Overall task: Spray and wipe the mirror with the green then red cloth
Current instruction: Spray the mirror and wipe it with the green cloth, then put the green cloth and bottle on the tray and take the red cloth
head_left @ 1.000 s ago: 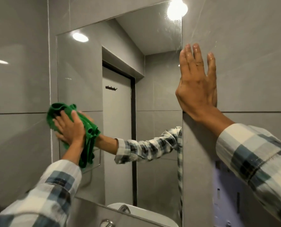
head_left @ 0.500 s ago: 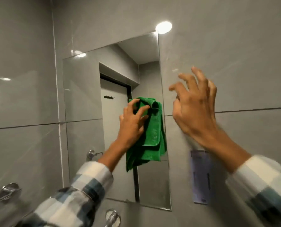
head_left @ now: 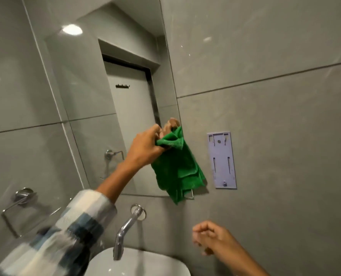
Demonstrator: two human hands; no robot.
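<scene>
The mirror point(head_left: 114, 100) hangs on the grey tiled wall and reflects a white door. My left hand point(head_left: 145, 146) grips the green cloth point(head_left: 177, 168) by its top at the mirror's lower right edge. The cloth hangs down loosely over the mirror's bottom right corner. My right hand point(head_left: 213, 238) is low at the right, off the wall, fingers loosely curled and holding nothing. No red cloth and no spray bottle are in view.
A chrome tap point(head_left: 127, 226) sticks out of the wall below the mirror, over a white basin point(head_left: 145, 261). A pale purple bracket plate point(head_left: 222, 160) is fixed right of the mirror. A chrome towel ring point(head_left: 20, 200) is at the left.
My left hand swept the green cloth from the mirror's left side to its lower right edge. My right hand left the wall and dropped down. The view tilted downward, bringing tap and basin into sight.
</scene>
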